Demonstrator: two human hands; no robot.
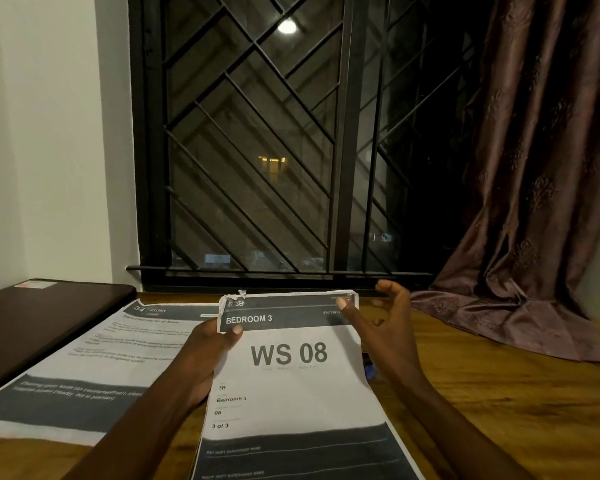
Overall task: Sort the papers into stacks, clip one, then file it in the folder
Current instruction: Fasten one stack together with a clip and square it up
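A stack of papers (pixel 291 386) headed "BEDROOM 3" and "WS 08" is in the middle, lifted at its far end. My left hand (pixel 205 355) grips its left edge, thumb on top near the torn upper left corner. My right hand (pixel 381 327) is at the stack's upper right corner, thumb pressing on the top sheet, the other fingers spread and loosely curled beside the edge. A small metal clip (pixel 242 292) shows at the stack's top edge. A second stack (pixel 94 368) headed "KITCHEN" lies flat on the table to the left. A dark folder (pixel 45 313) lies at the far left.
The wooden table (pixel 499 393) runs right of the papers. A brown curtain (pixel 534 202) drapes onto the table at the back right. A barred window (pixel 274 150) stands behind. A small blue object (pixel 370 370) peeks out under the right edge of the held stack.
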